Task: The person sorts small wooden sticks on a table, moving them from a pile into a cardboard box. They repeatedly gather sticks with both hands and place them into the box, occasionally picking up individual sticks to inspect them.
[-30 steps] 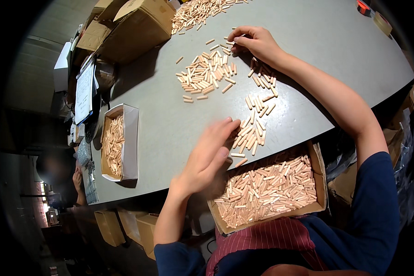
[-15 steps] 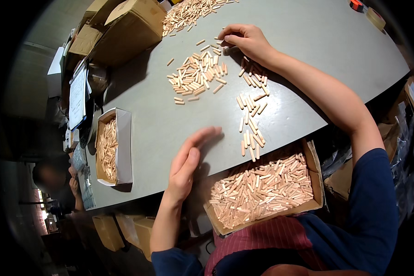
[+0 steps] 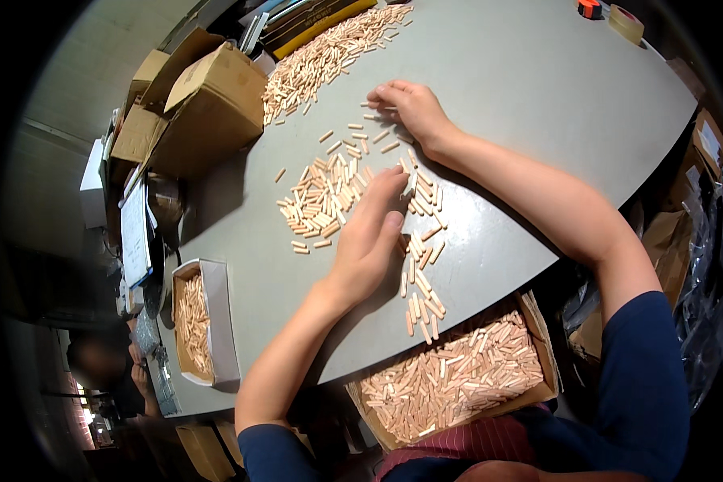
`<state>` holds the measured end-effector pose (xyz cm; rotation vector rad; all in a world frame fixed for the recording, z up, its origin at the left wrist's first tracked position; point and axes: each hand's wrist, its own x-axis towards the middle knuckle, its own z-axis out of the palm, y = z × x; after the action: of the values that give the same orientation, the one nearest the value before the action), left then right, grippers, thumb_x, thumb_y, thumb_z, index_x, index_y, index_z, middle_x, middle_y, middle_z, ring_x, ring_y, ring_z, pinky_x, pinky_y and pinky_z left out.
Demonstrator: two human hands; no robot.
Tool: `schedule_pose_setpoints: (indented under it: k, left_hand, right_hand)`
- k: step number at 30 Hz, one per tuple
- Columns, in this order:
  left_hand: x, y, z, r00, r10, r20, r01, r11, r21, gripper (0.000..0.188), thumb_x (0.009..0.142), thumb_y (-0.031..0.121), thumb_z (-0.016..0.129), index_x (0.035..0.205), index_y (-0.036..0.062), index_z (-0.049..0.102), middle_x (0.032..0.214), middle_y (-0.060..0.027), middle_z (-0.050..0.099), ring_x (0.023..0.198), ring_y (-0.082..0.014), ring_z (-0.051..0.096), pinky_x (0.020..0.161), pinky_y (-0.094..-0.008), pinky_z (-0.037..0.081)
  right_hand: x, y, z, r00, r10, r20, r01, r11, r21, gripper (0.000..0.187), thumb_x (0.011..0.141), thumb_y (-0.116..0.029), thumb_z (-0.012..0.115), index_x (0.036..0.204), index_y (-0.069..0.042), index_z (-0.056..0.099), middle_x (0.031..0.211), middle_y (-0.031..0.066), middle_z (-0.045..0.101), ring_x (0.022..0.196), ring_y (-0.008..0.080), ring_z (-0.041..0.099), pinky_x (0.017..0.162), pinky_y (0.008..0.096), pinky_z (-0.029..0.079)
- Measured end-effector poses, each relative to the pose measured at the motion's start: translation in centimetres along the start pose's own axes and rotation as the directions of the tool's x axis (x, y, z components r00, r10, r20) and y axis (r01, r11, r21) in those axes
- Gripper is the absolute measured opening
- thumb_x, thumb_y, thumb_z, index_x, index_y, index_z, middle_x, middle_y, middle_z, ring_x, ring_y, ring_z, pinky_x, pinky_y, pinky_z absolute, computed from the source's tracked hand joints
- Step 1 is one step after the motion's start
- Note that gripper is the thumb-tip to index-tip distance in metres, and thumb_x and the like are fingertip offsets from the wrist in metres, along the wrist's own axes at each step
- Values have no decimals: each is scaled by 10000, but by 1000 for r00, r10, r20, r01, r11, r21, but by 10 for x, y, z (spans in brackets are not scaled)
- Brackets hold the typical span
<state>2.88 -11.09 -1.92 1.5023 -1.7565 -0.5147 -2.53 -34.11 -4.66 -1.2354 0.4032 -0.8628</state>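
Observation:
Small wooden dowels lie in a loose heap [image 3: 317, 197] on the grey table [image 3: 506, 104], with a strip of dowels [image 3: 422, 277] running down to the front edge. My left hand [image 3: 369, 233] is over the table between heap and strip, fingers stretched out, thumb apart, holding nothing visible; it hides some dowels. Farther off, my right hand [image 3: 414, 112] reaches low over a few scattered dowels [image 3: 390, 147], its fingers loosely bent. Dowels show at its fingertips, and none is plainly gripped. An open cardboard box [image 3: 550, 353] full of dowels sits below the table's front edge, against my body.
A large dowel pile [image 3: 321, 60] lies at the back beside cardboard boxes [image 3: 209, 104]. A small white box [image 3: 221, 321] of dowels stands at left, near a clipboard [image 3: 136, 233]. Tape roll [image 3: 627, 24] and orange tape measure [image 3: 590, 9] are far right. Another person [image 3: 128, 369] sits at far left.
My left hand has moved forward and right, from bare table to between the heap and the strip. My right hand stays among the far scattered dowels. The whole view has shifted, showing more of the back.

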Motion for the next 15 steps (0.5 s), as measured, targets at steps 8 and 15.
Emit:
schedule_pose_setpoints:
  k: [8, 15]
  left_hand:
    - [29, -2, 11, 932, 188, 311, -317, 838, 444, 644, 1038, 330, 485, 1568, -15, 362, 1652, -271, 270, 1543, -441, 238, 1260, -512, 185]
    - [-19, 28, -4, 896, 40, 443, -287, 813, 507, 907, 1001, 677, 411, 1609, 16, 279, 1652, -287, 242, 1544, -447, 213, 1262, -542, 158]
  right_hand:
    - [-9, -11, 1, 997, 68, 44, -70, 995, 65, 325, 1056, -274, 553, 1061, 18, 695, 1069, 128, 714, 1014, 203, 694, 904, 330, 558]
    - [-7, -5, 1, 993, 75, 90, -77, 997, 12, 334, 1052, -292, 571, 1040, 14, 703, 986, 114, 727, 918, 190, 709, 871, 313, 573]
